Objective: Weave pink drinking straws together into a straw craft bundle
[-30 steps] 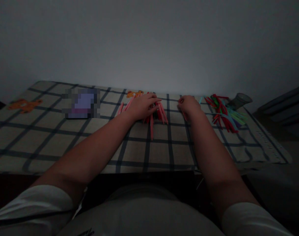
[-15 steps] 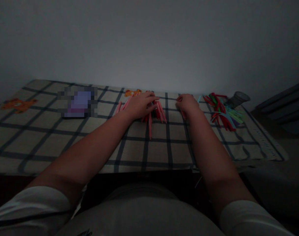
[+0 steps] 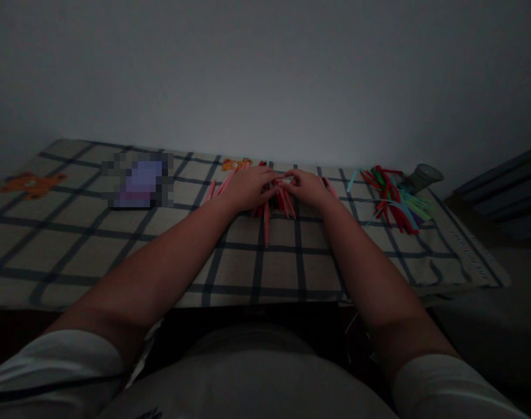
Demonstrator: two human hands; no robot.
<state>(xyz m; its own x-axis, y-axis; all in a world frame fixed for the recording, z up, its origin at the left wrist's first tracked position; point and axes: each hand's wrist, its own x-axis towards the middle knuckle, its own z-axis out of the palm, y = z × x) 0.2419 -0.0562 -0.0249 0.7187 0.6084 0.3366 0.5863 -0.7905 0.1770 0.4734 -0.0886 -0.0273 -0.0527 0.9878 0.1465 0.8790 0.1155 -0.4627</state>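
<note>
My right hand [image 3: 306, 189] is sliding in from 3 o'clock and meeting my left hand [image 3: 250, 187], fingertips touching over the pink sticks [image 3: 266, 221]. My left hand is lying open-fingered on them. The right is curling, though it is too dim to tell whether it is gripping anything. The mixed-colour sticks [image 3: 394, 201] are lying well apart at 3 o'clock on the checked worktop [image 3: 282, 270].

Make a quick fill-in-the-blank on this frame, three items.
1. The number of hands touching the pink-red sticks is ____: the left hand and the right hand.
2. The mixed pile, with green and blue sticks in it, lies to the ____ of the right hand.
3. The grey cup is next to the ____ pile, not the pink-red one.

Missing words: two; right; mixed.
</note>
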